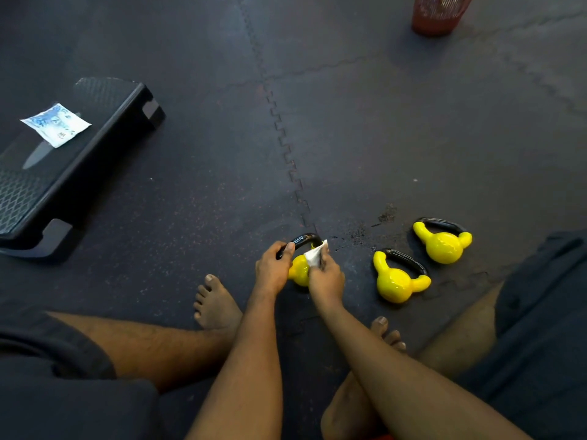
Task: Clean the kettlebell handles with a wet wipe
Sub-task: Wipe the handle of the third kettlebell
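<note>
Three yellow kettlebells with black handles lie on the dark floor mat. My left hand (273, 268) grips the black handle of the nearest kettlebell (299, 270), on its left side. My right hand (325, 276) pinches a white wet wipe (314, 256) and holds it against the right side of that handle. A second kettlebell (397, 281) lies to the right, untouched, and a third kettlebell (443, 244) lies beyond it, further right.
A black aerobic step (73, 173) stands at the left, with a blue and white wipe packet (55, 124) on top. A red mesh bin (438, 12) stands at the far top right. My bare feet (216, 304) and legs frame the kettlebells.
</note>
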Tool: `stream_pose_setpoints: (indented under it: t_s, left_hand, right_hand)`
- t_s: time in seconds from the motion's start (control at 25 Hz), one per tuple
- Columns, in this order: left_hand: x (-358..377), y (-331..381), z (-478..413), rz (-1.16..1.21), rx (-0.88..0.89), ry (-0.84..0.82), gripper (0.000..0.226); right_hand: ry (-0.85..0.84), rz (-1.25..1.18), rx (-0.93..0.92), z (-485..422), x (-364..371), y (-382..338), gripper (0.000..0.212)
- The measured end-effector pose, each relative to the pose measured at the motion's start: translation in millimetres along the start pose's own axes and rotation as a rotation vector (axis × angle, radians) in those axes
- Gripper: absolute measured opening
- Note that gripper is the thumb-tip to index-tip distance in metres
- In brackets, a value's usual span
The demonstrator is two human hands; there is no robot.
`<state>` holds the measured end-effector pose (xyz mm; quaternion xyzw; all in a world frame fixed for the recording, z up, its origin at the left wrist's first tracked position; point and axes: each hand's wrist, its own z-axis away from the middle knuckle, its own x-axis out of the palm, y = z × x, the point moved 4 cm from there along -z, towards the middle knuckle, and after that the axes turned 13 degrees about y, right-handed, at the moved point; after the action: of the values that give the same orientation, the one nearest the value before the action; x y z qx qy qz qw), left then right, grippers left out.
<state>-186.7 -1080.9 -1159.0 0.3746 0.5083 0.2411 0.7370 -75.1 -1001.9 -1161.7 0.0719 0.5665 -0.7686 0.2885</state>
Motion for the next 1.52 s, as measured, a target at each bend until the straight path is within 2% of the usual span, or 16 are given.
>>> stream_pose_setpoints:
  t_s: [0.16,0.32,0.4,0.76,0.96,1.12,1.32,1.4,1.52]
  left_hand:
    - [1,1,-3,0.010,0.019,0.007,0.025]
    - [1,1,-4,0.015,0.017,-0.009,0.026]
    - [2,2,-3,0.015,0.025,-0.007,0.025]
    - [2,4,-1,0.005,0.030,-0.033,0.024]
    - [3,3,-3,0.008,0.024,-0.044,0.023]
    - [4,5,-1,0.015,0.025,-0.031,0.025]
    - [2,0,-2,0.034,0.021,-0.032,0.024]
    - [1,0,-2,0.046,0.028,-0.047,0.023]
    - [0,1,0,0.052,0.050,-0.082,0.022]
  right_hand:
    - [-0.055,0.138,-0.160,15,-5,12,0.064]
    - [-0.084,0.247,-0.460,29,2,19,0.076]
    - [-0.068,0.337,-0.552,26,6,16,0.077]
    - [0.025,0.544,-0.606,22,13,15,0.067]
    - [0.012,0.626,-0.669,24,14,20,0.064]
    - [0.021,0.501,-0.585,24,10,19,0.064]
    - [-0.022,0.007,-0.298,18,4,14,0.067]
    - [0.029,-0.062,-0.170,5,4,7,0.065]
    - [0.047,-0.188,0.016,-26,6,0,0.047]
